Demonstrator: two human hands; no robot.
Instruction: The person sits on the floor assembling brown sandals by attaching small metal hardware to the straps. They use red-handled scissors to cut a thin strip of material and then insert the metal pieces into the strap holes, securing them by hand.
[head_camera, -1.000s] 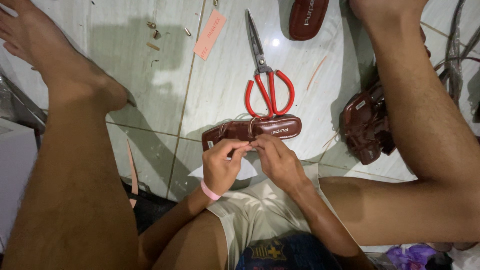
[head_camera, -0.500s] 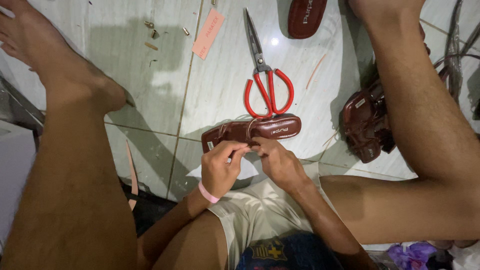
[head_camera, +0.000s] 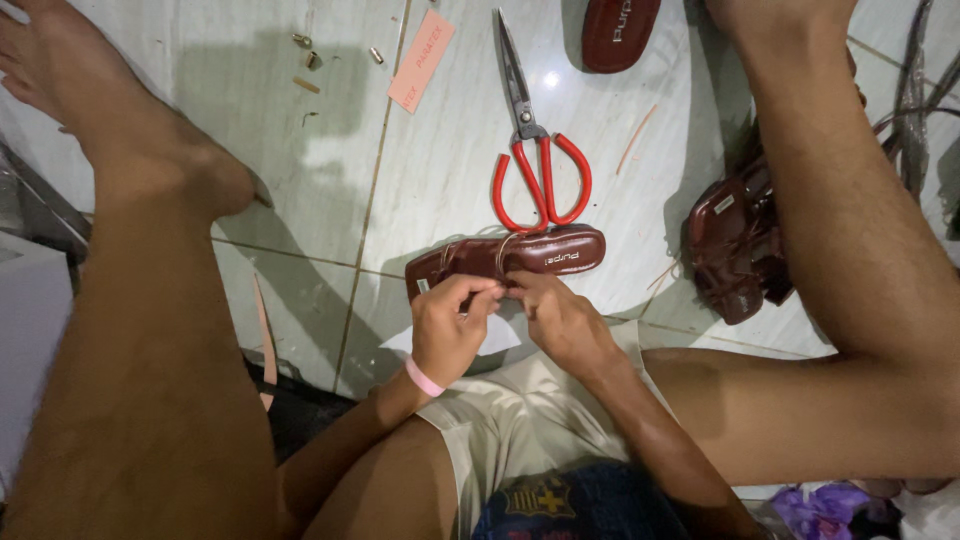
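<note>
While both hands pinch a thin strap at the near edge of the brown sandal sole (head_camera: 520, 258) on the tiled floor (head_camera: 300, 130), left hand (head_camera: 450, 335) and right hand (head_camera: 560, 320) closed on it; strapping looks partway done; red scissors (head_camera: 535, 160) idle just beyond; finished sandals (head_camera: 735, 245) at right.

Shoe workshop floor (tiled), sandals (head_camera: 735, 245), scissors (head_camera: 535, 150)

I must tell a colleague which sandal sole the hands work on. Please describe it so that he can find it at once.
On the pale tiled floor, find the red-handled scissors. Just below their handles lies a flat dark red sandal sole, with the left hand and right hand at its near edge. Unlike the piled sandals, it lies alone, crossed by thin straps.
</note>
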